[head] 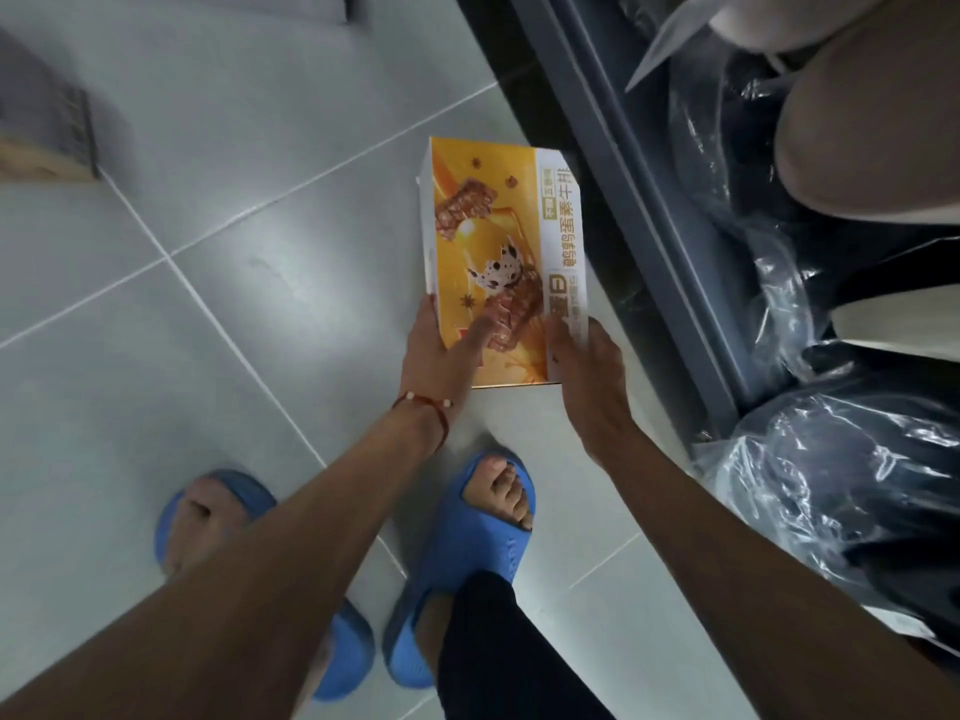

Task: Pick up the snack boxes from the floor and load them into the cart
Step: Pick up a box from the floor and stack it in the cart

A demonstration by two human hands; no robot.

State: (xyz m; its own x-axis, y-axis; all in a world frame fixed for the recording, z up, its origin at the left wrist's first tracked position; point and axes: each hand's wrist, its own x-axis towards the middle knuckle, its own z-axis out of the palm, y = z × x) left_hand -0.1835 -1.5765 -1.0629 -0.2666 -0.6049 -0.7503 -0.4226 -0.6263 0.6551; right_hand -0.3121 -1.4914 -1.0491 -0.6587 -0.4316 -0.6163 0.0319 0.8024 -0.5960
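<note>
The step in hand is the pick-up: both hands are clamped on the near end of one snack box (493, 226), which sits at the centre of the frame over the tiled floor (234, 226); whether it is already lifted or rests on the tiles cannot be told. The left hand (441, 356) grips the near left corner with its thumb across the printed yellow face; the right hand (587, 371) holds the near right corner, fingers curled round the edge. The hands are apart, with the box's width between them.

The cart (639, 189) shows as a grey rail running down the right of the frame, just beside the box; plastic-wrapped bundles (831, 485) already fill what is visible of it. The next move probably calls for raising the box level, swinging it right over the rail, and finding a gap among the bundles.

Counted: one snack box in view; two hands; two blue slippers (483, 537); one cardboard carton (47, 137) at the upper left, partly cut off.
</note>
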